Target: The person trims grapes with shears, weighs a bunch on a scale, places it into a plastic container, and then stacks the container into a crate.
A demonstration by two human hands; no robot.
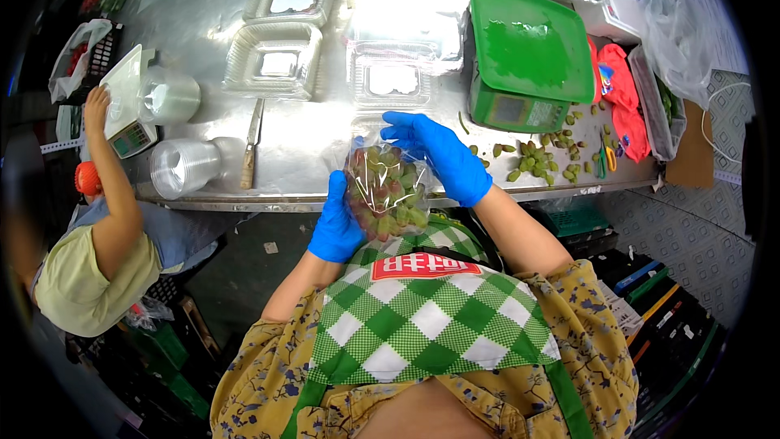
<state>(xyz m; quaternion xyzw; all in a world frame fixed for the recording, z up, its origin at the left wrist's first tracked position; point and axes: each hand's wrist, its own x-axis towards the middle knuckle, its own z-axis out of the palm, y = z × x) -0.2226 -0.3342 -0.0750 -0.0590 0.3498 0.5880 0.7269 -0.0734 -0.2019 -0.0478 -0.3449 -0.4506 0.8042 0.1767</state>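
A clear plastic package of red-green grapes (387,192) is held in front of my apron, over the table's front edge. My left hand (339,219), in a blue glove, grips the package from its left side. At its upper right is my right hand (442,155), also blue-gloved, with fingers bent over the package's top; whether they press on the plastic is unclear. Loose green grapes (533,161) lie on the metal table to the right, near scissors (603,161) with green and orange handles. A knife (252,146) with a wooden handle rests left of the package.
Open clear clamshell boxes (272,64) stand on the metal table (213,113). A lidded green bin (530,49) is at the right, beside red bags (623,97). Stacked clear tubs (183,167) and a weighing scale (131,134) are at the left, where a co-worker (103,256) reaches in.
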